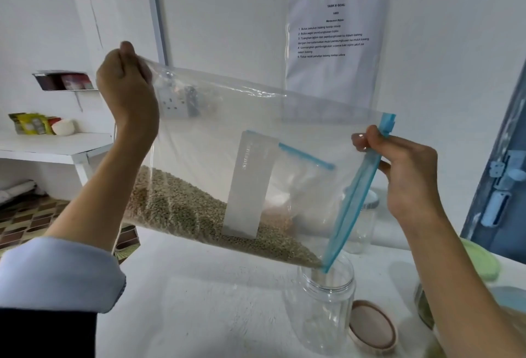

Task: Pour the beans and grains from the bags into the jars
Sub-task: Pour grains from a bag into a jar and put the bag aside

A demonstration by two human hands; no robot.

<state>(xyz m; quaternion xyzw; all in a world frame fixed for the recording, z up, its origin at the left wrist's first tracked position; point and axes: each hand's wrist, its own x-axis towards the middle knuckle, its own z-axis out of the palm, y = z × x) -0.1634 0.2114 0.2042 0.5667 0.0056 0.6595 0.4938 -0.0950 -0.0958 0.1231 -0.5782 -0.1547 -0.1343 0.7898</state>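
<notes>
Holding a clear zip bag [216,130] up over the white worktop [213,315], tilted so the blue zip edge [353,201] is hanging down to the right. Left hand [128,87] pinching the bag's far upper left corner, fingers [129,50] curled tight round the plastic, thumb side hidden behind the fist. Right hand [410,175] gripping the zip edge near its top, plastic strip running between the thumb [361,140] on the near face and the curled fingers behind it. Greenish-brown beans [182,206] lying along the bag's lower side, sliding down in a wedge toward the low right corner. That corner sitting right at the mouth of an open clear jar [324,303] standing on the worktop, near and right of centre. Hard to tell whether any beans are actually dropping in; the jar looking see-through all the way down. White label strip [250,184] showing on the bag's face, well apart from both hands.

Round lid [373,326] lying flat just right of the jar, touching or almost touching its base. Another clear jar [361,224] standing farther back, seen partly through the bag. Printed sheet [333,44] in a plastic sleeve hanging on the far wall. Pale green lid [484,263] resting at the right edge behind the right forearm.
</notes>
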